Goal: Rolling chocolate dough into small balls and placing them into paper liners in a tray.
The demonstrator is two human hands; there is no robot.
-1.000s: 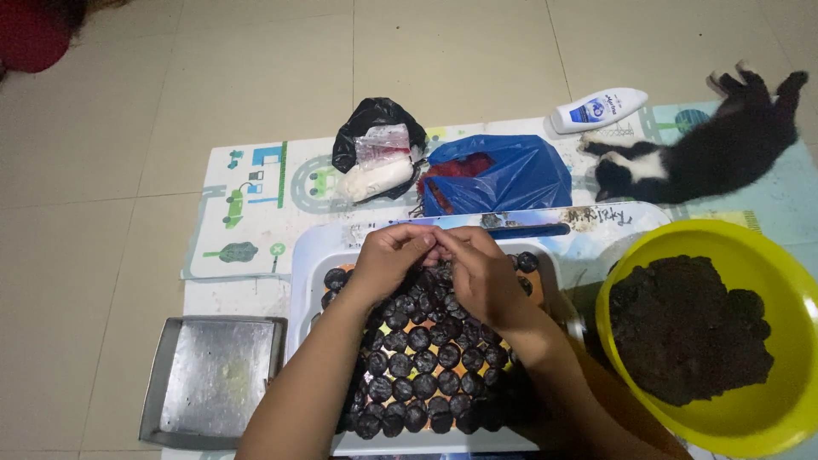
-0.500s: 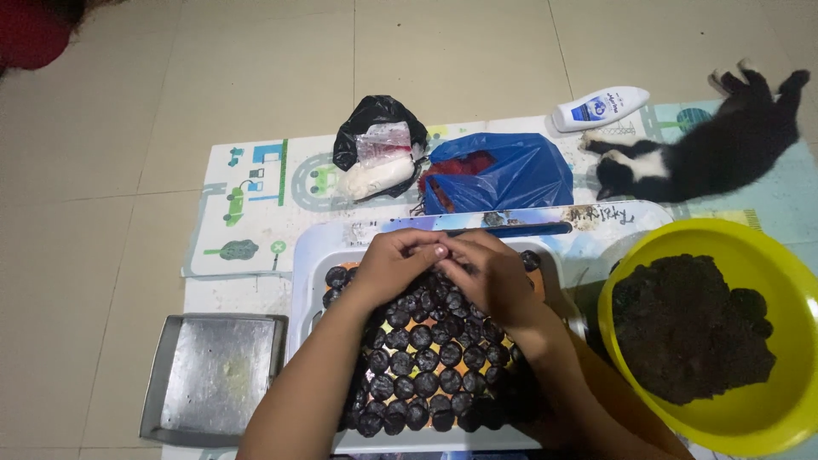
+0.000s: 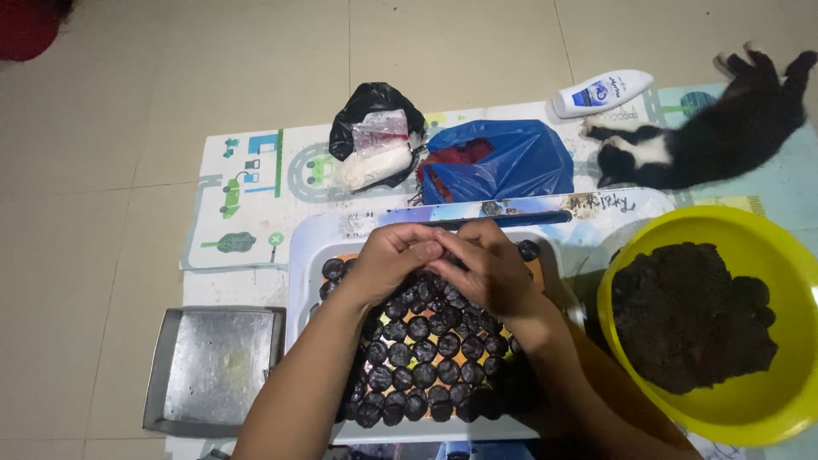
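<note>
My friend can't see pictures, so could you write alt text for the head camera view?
Two hands, left hand and right hand, meet over a tray packed with dark round balls. A yellow bowl of dark mix sits right, a metal tray left, a black-and-white cat beyond.

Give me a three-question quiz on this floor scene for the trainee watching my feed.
1. True or false: both hands are pressed together over the far rows of the tray of dark balls.
2. What lies to the right of that tray? A) a grey metal tray B) a yellow bowl of dark mix C) a blue plastic bag
3. Which animal lies on the mat at top right?

Key
1. True: the left hand and right hand meet above the tray of dark balls.
2. B, the yellow bowl; the metal tray is left, the blue bag beyond.
3. A black and white cat.
</note>
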